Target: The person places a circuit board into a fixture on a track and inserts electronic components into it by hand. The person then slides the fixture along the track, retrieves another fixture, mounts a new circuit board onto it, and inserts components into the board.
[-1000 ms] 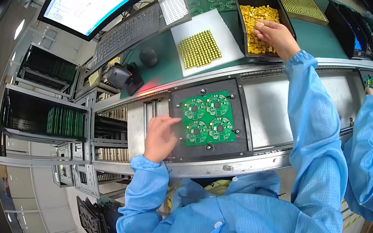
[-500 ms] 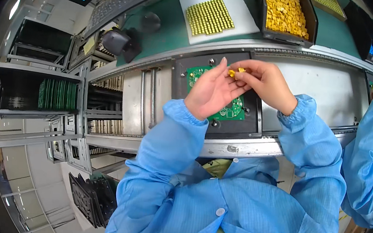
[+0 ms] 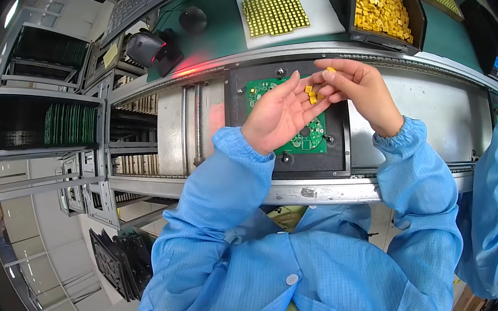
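Observation:
My left hand is palm up over the green circuit board, with a few small yellow block-shaped components lying on its fingers. Just to the right, my right hand pinches a single yellow block between thumb and forefinger. Its lower fingers come close to the left fingertips. The board lies in a black carrier frame on the rails, and both hands cover part of it. One yellow block shows on the board's upper left.
A black bin full of yellow blocks stands behind the rail, right of a white foam sheet bearing rows of yellow pieces. At left are a scanner, mouse and board rack. A co-worker's blue sleeve is at right.
My right hand has lifted a yellow block up and away from my left fingers. The pieces on my left fingers show more fully. Red light now glows by the scanner.

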A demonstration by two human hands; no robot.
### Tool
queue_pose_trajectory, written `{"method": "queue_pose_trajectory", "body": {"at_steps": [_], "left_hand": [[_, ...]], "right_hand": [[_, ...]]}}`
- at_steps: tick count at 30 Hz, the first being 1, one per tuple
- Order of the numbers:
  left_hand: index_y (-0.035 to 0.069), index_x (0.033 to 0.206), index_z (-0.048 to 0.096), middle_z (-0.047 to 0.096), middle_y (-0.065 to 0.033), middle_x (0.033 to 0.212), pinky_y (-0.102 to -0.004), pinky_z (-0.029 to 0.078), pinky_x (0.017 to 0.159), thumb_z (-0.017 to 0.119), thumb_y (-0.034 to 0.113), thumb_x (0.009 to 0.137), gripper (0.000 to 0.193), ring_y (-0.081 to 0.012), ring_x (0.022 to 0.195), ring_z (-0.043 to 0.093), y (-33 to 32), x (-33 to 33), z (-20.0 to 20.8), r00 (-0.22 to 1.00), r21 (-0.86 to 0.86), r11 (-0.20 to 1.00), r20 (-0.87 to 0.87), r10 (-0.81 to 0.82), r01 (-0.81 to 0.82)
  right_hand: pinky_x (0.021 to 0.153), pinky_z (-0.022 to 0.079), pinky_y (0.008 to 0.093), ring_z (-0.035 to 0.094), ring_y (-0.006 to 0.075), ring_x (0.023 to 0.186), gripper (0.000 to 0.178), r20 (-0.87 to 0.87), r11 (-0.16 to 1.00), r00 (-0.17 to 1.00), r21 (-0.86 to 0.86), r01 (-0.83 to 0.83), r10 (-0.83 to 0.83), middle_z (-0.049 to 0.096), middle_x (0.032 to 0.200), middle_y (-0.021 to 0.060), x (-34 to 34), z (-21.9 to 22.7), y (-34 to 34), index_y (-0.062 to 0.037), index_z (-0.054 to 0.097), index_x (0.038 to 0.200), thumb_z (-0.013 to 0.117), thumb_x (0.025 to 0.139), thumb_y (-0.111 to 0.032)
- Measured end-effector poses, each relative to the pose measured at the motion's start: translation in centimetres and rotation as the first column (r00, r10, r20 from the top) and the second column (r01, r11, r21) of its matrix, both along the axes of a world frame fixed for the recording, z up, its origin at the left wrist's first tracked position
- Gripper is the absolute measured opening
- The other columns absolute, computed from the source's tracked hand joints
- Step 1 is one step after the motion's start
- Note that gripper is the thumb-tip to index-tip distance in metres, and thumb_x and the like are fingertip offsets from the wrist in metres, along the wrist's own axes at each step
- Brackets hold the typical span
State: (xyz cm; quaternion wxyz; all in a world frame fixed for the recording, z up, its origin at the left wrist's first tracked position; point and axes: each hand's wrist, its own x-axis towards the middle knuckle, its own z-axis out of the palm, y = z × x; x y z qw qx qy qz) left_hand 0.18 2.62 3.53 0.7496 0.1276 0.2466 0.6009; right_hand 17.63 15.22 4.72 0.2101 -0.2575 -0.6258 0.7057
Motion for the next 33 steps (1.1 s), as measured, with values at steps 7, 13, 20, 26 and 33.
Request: {"method": "queue_pose_trajectory", "body": {"at_steps": [7, 13, 20, 26, 33], "left_hand": [[-0.008, 0.151, 0.042, 0.056, -0.0200, 0.149, -0.0380, 0.046, 0.122, 0.037, 0.022, 0.117, 0.046, -0.0265, 0.138, 0.057, 0.3, 0.5, 0.0, 0.985, -0.017, 0.998, -0.160, 0.058, -0.061], [-0.007, 0.147, 0.045, 0.059, -0.0236, 0.144, -0.0365, 0.052, 0.116, 0.040, 0.017, 0.116, 0.039, -0.0312, 0.132, 0.062, 0.3, 1.1, 0.2, 0.967, -0.079, 0.988, -0.232, 0.110, -0.131], [-0.006, 0.139, 0.049, 0.060, -0.0232, 0.142, -0.0335, 0.055, 0.112, 0.048, 0.014, 0.114, 0.033, -0.0290, 0.130, 0.063, 0.3, 1.2, 0.4, 0.955, -0.091, 0.990, -0.287, 0.077, -0.108], [0.001, 0.130, 0.061, 0.066, -0.0120, 0.128, -0.0314, 0.054, 0.103, 0.057, 0.018, 0.111, 0.025, -0.0185, 0.113, 0.064, 0.2, 1.1, -0.4, 0.944, -0.053, 0.995, -0.323, 0.065, -0.087], [0.001, 0.130, 0.062, 0.066, -0.0093, 0.122, -0.0310, 0.054, 0.098, 0.058, 0.018, 0.111, 0.026, -0.0161, 0.105, 0.063, -0.1, 0.7, -0.3, 0.942, -0.055, 0.995, -0.330, 0.064, -0.087]], "right_hand": [[0.083, 0.059, 0.0207, 0.076, 0.0143, 0.097, 0.040, -0.056, 0.963, 0.997, -0.267, 0.045, -0.062, 0.076, 0.117, 0.0072, 0.5, 0.3, 1.2, -0.0016, 0.062, 0.143, 0.056, 0.112, -0.026], [0.077, 0.055, 0.0170, 0.066, 0.0013, 0.090, 0.043, -0.039, 0.904, 0.992, -0.418, 0.090, -0.117, 0.074, 0.120, -0.0009, 0.8, 0.4, 1.5, -0.0054, 0.064, 0.142, 0.051, 0.114, -0.035], [0.059, 0.035, 0.0220, 0.043, 0.0052, 0.068, 0.033, -0.152, 0.917, 0.906, 0.006, 0.400, -0.394, 0.051, 0.080, -0.0093, 2.1, 0.8, 5.9, -0.0039, 0.072, 0.123, 0.059, 0.109, -0.031], [0.067, 0.052, 0.0403, 0.068, 0.0282, 0.072, 0.026, 0.221, 0.343, 0.713, 0.939, 0.029, -0.666, 0.071, 0.079, 0.0135, 2.3, 1.8, 14.1, -0.0133, 0.080, 0.111, 0.076, 0.096, -0.035], [0.079, 0.058, 0.0405, 0.074, 0.0325, 0.087, 0.026, 0.320, 0.367, 0.764, 0.923, -0.117, -0.560, 0.078, 0.095, 0.0151, 0.9, 0.4, 16.6, -0.0073, 0.080, 0.108, 0.074, 0.097, -0.030]]}}
